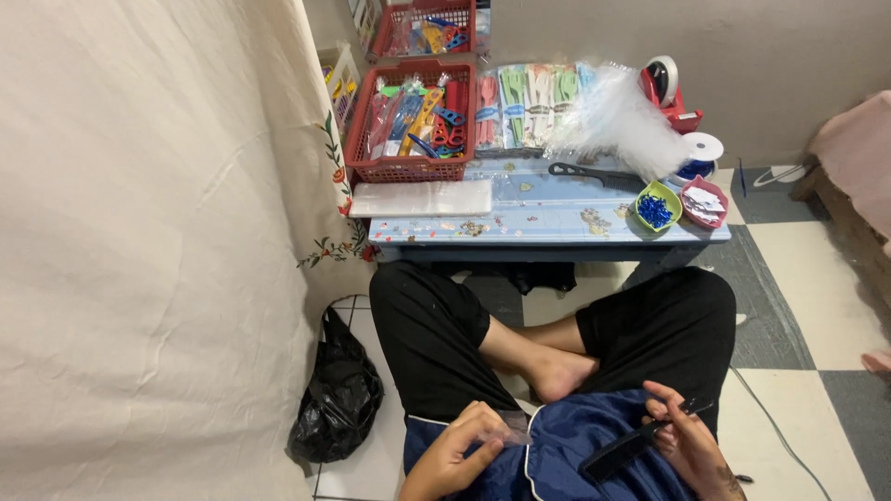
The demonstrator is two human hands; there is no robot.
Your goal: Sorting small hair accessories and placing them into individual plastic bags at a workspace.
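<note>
I sit cross-legged on the floor before a low blue table (548,223). My left hand (459,445) pinches a small clear plastic bag (513,425) over my lap. A black comb (640,441) is gripped in my right hand (687,436), lying across my blue shirt. Both hands are low in view, well short of the table. Another black comb (594,173) rests on the tabletop.
A red basket (408,167) of coloured items and a second red basket (422,28) stand at the back left. Packed combs (529,102), a heap of clear bags (622,116), a tape dispenser (670,88), two small trays (657,206), a black bag (334,399) and a curtain (148,241) surround me.
</note>
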